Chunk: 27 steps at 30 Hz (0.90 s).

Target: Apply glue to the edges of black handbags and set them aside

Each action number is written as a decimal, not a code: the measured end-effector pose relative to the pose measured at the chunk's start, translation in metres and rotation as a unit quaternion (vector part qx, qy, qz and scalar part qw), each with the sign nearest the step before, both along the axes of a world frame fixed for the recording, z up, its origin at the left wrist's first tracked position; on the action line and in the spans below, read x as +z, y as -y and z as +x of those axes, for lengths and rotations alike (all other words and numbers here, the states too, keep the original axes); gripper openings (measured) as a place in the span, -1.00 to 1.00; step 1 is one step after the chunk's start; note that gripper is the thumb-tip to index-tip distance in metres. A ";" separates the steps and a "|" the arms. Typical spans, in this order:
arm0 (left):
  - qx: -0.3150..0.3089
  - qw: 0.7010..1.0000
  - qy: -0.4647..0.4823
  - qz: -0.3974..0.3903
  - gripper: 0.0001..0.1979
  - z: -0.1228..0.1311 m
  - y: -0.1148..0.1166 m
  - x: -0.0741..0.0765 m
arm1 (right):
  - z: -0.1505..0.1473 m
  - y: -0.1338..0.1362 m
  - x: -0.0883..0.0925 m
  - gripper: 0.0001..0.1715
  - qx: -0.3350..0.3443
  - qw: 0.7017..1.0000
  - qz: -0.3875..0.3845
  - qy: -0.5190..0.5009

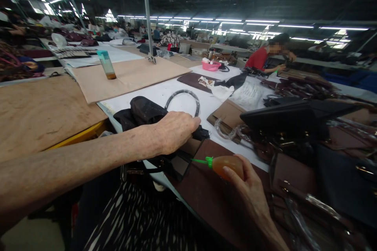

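My right hand is wrapped round a squeeze bottle of amber liquid, probably glue. Its thin green nozzle points left at the dark edge of a handbag. My left hand is closed on the upper part of that bag, and its fingertips are mostly hidden. Behind the left hand stands a plastic-wrapped loop handle. Black fabric bulges up beside the left wrist. Under the bag and the bottle lies a dark brown sheet.
Finished-looking bags pile up on the right. A beige board carries a teal-capped bottle. A pink basket stands farther back. Across the table sits a person in a red shirt. A metal post rises behind.
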State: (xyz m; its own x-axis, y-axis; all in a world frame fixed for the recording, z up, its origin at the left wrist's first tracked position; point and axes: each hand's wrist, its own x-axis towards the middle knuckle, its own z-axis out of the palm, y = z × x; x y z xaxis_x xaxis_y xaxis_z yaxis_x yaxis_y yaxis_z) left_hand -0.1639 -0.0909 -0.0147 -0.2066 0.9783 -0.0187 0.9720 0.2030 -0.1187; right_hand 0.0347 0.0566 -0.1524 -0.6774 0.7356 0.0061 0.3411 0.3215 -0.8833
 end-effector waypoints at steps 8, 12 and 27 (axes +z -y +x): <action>-0.001 1.000 0.001 0.002 -0.90 -0.001 0.002 0.000 | 0.005 0.002 0.004 -0.35 -0.045 0.997 0.042 -0.055; -0.004 1.000 -0.005 0.006 -0.89 0.001 0.002 -0.002 | 0.003 0.000 -0.008 -0.34 -0.035 0.997 0.070 -0.029; -0.001 1.000 0.006 0.010 -0.82 0.015 0.021 -0.005 | 0.007 0.010 -0.019 -0.38 -0.009 0.998 -0.062 0.003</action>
